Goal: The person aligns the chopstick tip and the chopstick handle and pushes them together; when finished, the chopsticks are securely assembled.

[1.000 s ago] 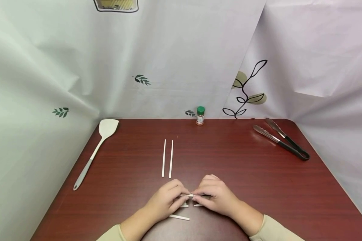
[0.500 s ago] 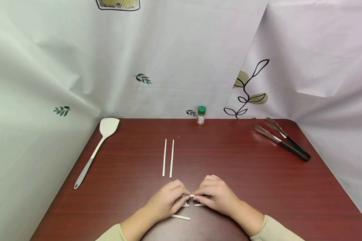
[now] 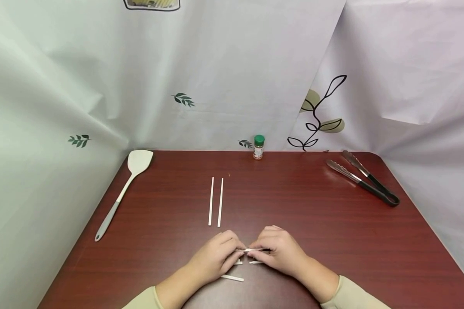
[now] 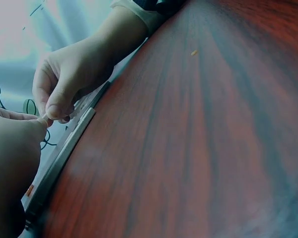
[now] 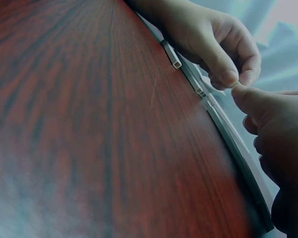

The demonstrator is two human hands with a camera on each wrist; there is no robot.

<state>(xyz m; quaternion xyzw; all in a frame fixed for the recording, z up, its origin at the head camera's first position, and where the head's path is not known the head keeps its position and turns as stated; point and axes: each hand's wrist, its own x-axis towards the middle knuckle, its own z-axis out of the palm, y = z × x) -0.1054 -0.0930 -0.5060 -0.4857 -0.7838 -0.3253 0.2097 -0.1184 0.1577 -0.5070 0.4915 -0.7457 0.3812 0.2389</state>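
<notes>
The white piece point(image 3: 248, 250) spans the small gap between both hands' fingertips, above the table point(image 3: 294, 197). The right wrist view shows a hollow end on a stick point(image 5: 172, 55) near the left hand point(image 3: 216, 256); the head view alone shows the tongs point(image 3: 361, 180). Left hand and right hand point(image 3: 279, 249) each pinch the piece, thumb and fingers nearly closed.

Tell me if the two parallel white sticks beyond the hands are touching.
Apart. The head view shows bare tabletop along the whole gap between left stick and right stick.
</notes>
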